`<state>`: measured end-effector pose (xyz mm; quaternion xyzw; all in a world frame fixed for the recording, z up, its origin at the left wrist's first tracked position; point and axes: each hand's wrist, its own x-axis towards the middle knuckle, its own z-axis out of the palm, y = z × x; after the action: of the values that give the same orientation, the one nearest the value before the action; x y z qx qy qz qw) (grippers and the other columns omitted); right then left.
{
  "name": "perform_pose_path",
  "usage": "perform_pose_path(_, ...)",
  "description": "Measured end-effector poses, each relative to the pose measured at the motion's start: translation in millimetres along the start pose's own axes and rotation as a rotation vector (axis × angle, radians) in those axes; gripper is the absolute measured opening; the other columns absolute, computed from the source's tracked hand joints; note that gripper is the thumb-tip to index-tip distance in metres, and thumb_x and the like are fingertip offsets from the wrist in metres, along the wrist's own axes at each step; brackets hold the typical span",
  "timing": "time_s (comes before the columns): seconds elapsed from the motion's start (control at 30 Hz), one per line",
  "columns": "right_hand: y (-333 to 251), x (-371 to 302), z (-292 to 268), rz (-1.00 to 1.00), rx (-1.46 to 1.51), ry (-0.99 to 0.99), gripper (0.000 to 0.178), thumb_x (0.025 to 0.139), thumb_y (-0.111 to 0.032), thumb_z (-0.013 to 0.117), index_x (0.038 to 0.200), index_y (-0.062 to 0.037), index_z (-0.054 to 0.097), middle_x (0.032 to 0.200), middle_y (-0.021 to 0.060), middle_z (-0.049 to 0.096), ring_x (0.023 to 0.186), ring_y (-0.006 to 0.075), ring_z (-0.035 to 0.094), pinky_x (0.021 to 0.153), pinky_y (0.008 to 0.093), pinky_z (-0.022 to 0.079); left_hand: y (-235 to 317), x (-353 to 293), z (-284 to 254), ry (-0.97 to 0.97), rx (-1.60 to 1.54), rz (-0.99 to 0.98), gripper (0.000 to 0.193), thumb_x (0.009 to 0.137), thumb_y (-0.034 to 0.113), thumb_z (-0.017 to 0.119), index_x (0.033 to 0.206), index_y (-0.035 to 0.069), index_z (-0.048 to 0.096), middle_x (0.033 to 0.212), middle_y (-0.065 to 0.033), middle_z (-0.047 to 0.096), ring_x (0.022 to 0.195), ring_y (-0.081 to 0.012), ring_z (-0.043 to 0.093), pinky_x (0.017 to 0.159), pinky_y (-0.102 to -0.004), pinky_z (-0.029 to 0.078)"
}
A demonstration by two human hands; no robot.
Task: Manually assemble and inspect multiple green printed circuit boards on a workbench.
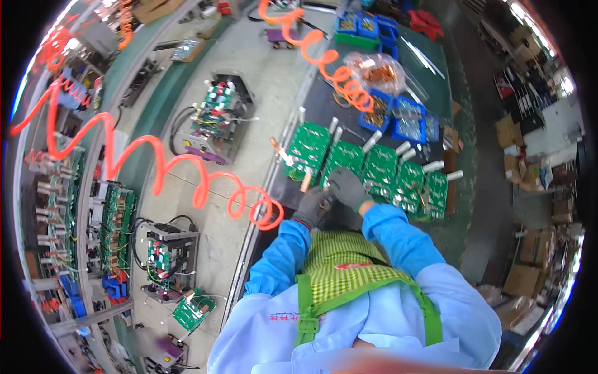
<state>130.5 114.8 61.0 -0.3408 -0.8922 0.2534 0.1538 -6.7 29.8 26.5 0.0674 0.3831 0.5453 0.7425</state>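
Several green circuit boards stand in a row on the dark bench in front of me. My left hand (pixel 313 207), in a grey glove, is at the bench's near edge with its fingers curled together. Just to its right, my right hand (pixel 349 188), also gloved in grey, bends over the lower edge of the second circuit board (pixel 343 159). The fingertips of both hands meet there. Whatever is between them is too small and covered to name. Left of my hands lies the first circuit board (pixel 309 144), with a tan piece (pixel 306 181) at its lower corner.
Orange coiled air hoses (pixel 215 181) hang over the left side and the bench. Blue bins (pixel 408 121) of small parts and a clear bag (pixel 377 73) of copper-coloured pieces stand farther back. To the left, a conveyor line carries open-frame units (pixel 215 115). Cardboard boxes (pixel 524 280) are stacked at right.
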Motion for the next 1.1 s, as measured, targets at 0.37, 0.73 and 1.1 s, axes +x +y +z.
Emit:
perform_pose_path(0.37, -11.1, -19.2, -9.1, 0.226, 0.117, -0.042, 0.031, 0.075, -0.002, 0.051, 0.102, -0.0091, 0.063, 0.122, 0.0156, 0.051, 0.113, 0.0347, 0.050, 0.093, 0.0406, 0.046, 1.2, 2.9, -5.9, 0.064, -0.095, -0.113, 0.010, 0.089, 0.000, 0.050, 0.097, -0.004, 0.055, 0.084, -0.0087, 0.058, 0.067, -0.0112, 0.057, 0.048, -0.0162, 0.047)
perform_pose_path(0.73, 10.3, -85.3, -72.0, 0.103, -0.015, 0.246, 0.022, 0.079, -0.012, 0.056, 0.100, -0.0088, 0.061, 0.111, 0.0151, 0.057, 0.095, 0.0349, 0.059, 0.083, 0.0424, 0.049, -10.2, -15.8, -15.2, 0.112, -0.170, -0.049, 0.020, 0.089, 0.005, 0.054, 0.108, -0.003, 0.054, 0.088, -0.0074, 0.057, 0.080, -0.0160, 0.058, 0.058, -0.0232, 0.052)
perform_pose_path(1.1, 113.6, -155.8, -149.9, 0.245, -0.320, 0.092, 0.015, 0.080, -0.015, 0.058, 0.094, -0.0125, 0.062, 0.094, 0.0097, 0.056, 0.085, 0.0293, 0.060, 0.071, 0.0416, 0.050, -85.6, -86.0, 28.6, 0.245, 0.059, -0.269, 0.031, 0.093, 0.020, 0.052, 0.120, 0.004, 0.048, 0.096, -0.0075, 0.059, 0.075, -0.0136, 0.056, 0.058, -0.0211, 0.045)
